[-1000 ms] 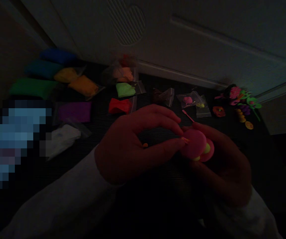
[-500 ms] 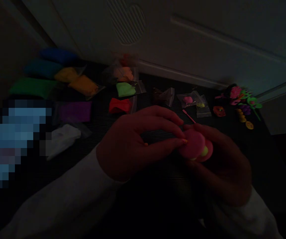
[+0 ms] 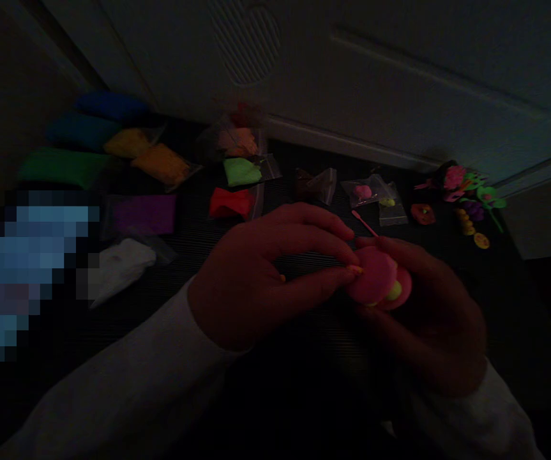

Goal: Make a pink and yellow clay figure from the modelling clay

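Observation:
My right hand is closed around the edge of a pink clay piece, made of two round discs with yellow-green balls between them. My left hand pinches a tiny orange bit of clay between thumb and forefinger, against the front face of the pink piece. Another small orange bit shows by the left palm. Just beyond the right fingertips lies a thin pink tool on the dark table. The light is very dim, so finger detail is hard to see.
Bags of coloured clay lie left and behind: green, purple, white, red, brown. Small clay figures sit at the back right. A pale panel stands behind the table. A blurred-out screen is at left.
Hardly anything differs. Both hands and the pink clay piece have shifted very slightly to the right; the left pinch stays against the disc.

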{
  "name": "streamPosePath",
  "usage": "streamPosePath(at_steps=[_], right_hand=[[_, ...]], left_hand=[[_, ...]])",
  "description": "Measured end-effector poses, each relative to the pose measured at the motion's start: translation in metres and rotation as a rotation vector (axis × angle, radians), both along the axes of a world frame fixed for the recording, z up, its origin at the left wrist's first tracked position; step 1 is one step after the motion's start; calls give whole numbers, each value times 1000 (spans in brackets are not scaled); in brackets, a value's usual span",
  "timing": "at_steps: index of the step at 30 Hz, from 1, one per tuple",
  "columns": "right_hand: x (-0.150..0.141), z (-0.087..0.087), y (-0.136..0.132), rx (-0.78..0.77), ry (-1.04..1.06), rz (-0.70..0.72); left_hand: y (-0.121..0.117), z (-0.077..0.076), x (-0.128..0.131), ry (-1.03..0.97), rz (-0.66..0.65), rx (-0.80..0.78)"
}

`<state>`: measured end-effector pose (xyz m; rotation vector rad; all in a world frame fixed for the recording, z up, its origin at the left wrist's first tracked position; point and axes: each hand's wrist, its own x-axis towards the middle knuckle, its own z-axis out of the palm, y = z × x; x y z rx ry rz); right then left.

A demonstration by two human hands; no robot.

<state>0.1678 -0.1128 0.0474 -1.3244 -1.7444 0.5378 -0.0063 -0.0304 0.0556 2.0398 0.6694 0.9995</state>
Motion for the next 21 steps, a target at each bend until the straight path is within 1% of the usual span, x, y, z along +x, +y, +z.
streamPosePath(at_steps=[3,5,7,11,13,15,17,21], right_hand=[[0,1,-1,-11,54,-16],[-1,2,-2,-58,133,-22],[-1,3,-2,-142,253,-15],[-4,3,2,-323,583,11],[-6,2,4,-370,696,12],[-7,1,6,-378,745,6],[-8,-1,6,-375,767,-1],[-8,-3,7,-404,818,-5]], left_hand=[[0,-1,-1,-44,-10,-13],[0,-1,-1,-44,-10,-26],[0,0,-1,-26,-5,-37],[-1,0,0,-35,-39,-99],[-2,-4,2,-49,-56,-161],[-2,-7,3,-71,-57,-189],[-4,-10,5,-84,-38,-121],[-7,-11,8,-14,67,173]])
